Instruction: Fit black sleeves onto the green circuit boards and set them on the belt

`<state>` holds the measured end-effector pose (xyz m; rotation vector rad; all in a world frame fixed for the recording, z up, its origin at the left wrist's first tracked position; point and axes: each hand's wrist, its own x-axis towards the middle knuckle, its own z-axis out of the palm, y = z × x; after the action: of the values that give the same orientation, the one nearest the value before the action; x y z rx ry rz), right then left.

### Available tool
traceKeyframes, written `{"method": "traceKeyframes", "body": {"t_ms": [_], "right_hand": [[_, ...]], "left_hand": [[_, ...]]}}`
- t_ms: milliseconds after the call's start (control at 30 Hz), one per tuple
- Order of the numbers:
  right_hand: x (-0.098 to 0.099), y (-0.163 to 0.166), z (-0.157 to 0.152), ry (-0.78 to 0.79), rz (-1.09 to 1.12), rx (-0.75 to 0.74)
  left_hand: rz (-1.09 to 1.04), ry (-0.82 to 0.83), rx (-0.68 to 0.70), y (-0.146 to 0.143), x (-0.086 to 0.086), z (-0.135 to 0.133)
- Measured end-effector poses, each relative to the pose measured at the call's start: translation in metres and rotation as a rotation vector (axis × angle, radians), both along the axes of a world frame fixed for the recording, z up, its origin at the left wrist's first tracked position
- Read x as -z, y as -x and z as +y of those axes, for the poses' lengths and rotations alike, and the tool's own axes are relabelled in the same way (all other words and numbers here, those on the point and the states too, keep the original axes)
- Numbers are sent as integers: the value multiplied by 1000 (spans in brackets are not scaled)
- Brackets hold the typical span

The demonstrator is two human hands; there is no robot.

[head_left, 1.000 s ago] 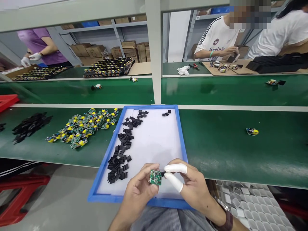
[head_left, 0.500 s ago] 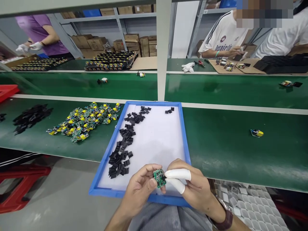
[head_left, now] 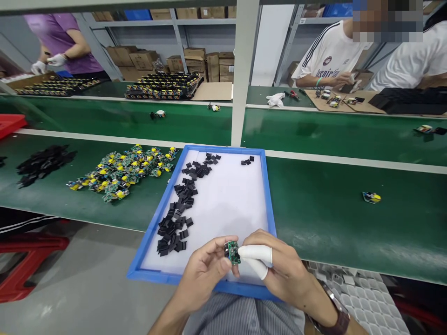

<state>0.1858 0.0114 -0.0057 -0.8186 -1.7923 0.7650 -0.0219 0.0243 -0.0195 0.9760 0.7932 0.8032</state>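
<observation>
Over the near end of a blue-rimmed white tray, my left hand grips a small green circuit board by its left side, thumb in front and fingers behind. White finger cots cover two digits of my right hand. Their tips are pinched together against the board's right edge. A dark bit shows at those tips; I cannot tell whether it is part of the board or a separate piece. Small black folded pieces lie along the tray's left side, and several more sit at its far right corner.
Left of the tray are a heap of circuit boards with yellow parts and a pile of black pieces. A single board lies to the right. Beyond, a green belt carries assemblies. Co-workers work across it, behind an upright post.
The circuit board has turned slightly in my left hand, and its face now looks narrower. My right fingertips stay against its edge. The camera view has shifted slightly.
</observation>
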Motion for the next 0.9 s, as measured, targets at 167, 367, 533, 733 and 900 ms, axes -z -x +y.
{"method": "traceKeyframes", "body": {"t_ms": [167, 367, 533, 733, 900], "right_hand": [[5, 3, -3, 178, 71, 59], [4, 11, -5, 234, 116, 115], [-10, 14, -10, 207, -22, 143], [-17, 16, -12, 187, -199, 161], [-14, 10, -6, 196, -118, 100]], "left_hand": [[108, -139, -178, -3, 10, -10], [202, -288, -248, -2, 15, -13], [211, -293, -299, -2, 11, -11], [249, -374, -327, 1, 15, -9], [160, -418, -297, -6, 3, -1]]}}
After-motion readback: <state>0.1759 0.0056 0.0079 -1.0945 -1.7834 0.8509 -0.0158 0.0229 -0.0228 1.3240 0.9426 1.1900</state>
